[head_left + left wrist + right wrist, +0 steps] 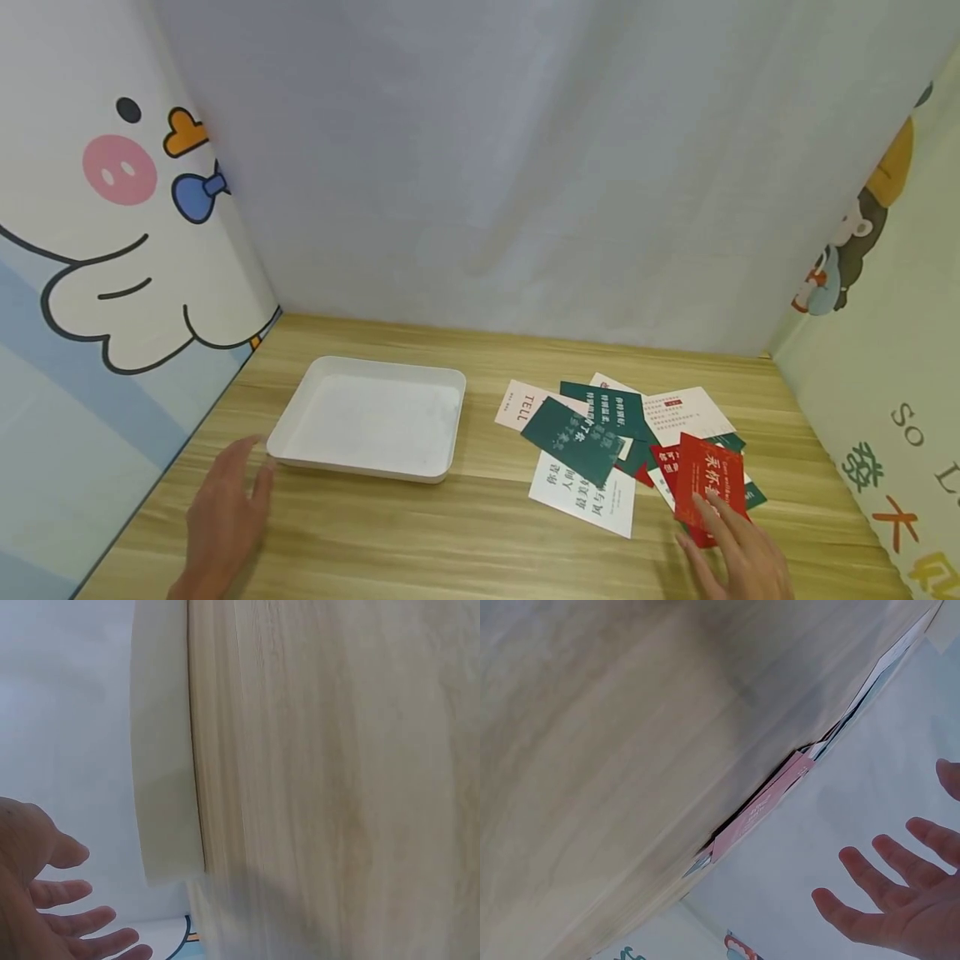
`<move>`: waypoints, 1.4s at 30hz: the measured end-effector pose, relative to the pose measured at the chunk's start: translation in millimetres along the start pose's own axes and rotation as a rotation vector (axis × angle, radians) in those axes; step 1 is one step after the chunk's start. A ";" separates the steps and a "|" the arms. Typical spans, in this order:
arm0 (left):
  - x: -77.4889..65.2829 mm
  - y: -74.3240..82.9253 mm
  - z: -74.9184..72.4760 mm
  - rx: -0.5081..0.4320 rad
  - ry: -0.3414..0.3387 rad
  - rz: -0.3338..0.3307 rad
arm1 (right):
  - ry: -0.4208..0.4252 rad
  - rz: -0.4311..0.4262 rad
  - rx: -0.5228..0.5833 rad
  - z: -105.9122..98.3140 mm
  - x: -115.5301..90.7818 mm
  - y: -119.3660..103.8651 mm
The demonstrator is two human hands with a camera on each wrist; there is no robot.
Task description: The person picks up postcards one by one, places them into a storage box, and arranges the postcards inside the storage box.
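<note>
A shallow white tray (pixel 375 474) sits on the left half of the wooden table. Beside its near left corner is my left hand (pixel 228 504), fingers loosely extended and holding nothing; the left wrist view shows these fingers (pixel 71 928) spread near the tray's side wall (pixel 166 750). On the right lies a loose, overlapping spread of printed cards: green (pixel 573 437), white (pixel 588 492), pink and red (pixel 708 475). My right hand (pixel 738 554) hovers at the red cards' near edge. In the right wrist view its fingers (pixel 877 885) are spread and apart from the cards (pixel 761 810).
A pale grey cloth (pixel 480 167) hangs behind the wooden table (pixel 450 542). Printed panels stand on both sides, a cartoon duck (pixel 150 250) on the left one and coloured lettering (pixel 892 521) on the right one.
</note>
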State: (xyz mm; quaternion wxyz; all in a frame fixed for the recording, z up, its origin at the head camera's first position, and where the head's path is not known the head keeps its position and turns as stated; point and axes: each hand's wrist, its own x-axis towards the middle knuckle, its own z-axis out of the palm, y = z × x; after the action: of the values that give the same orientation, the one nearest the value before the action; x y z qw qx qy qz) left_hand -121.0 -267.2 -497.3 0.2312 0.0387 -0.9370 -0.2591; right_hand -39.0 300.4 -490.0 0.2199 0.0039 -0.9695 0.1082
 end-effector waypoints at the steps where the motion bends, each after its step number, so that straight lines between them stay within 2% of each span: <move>1: 1.1 -1.3 0.7 -0.002 -0.005 -0.007 | 0.000 0.000 -0.002 0.0 0.4 0.1; 18: 24.2 -13.4 3.3 -0.075 -0.165 -0.171 | -0.015 0.072 0.018 0.6 7.3 1.4; 26: 28.8 -18.5 6.1 -0.124 -0.178 -0.156 | -0.019 0.084 0.017 2.1 11.1 -0.3; 33: 32.8 -20.5 9.8 -0.179 -0.200 -0.192 | -0.029 0.084 0.021 4.0 14.4 -1.0; 42: 33.8 -24.4 15.5 -0.204 -0.169 -0.176 | -0.049 0.075 0.065 3.6 18.6 -1.2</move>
State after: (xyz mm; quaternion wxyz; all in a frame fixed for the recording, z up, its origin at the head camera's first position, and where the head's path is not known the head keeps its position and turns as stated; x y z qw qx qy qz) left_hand -159.2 -287.5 -507.4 0.1304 0.0751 -0.9149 -0.3745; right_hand -57.3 299.2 -484.9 0.1918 -0.0228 -0.9700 0.1476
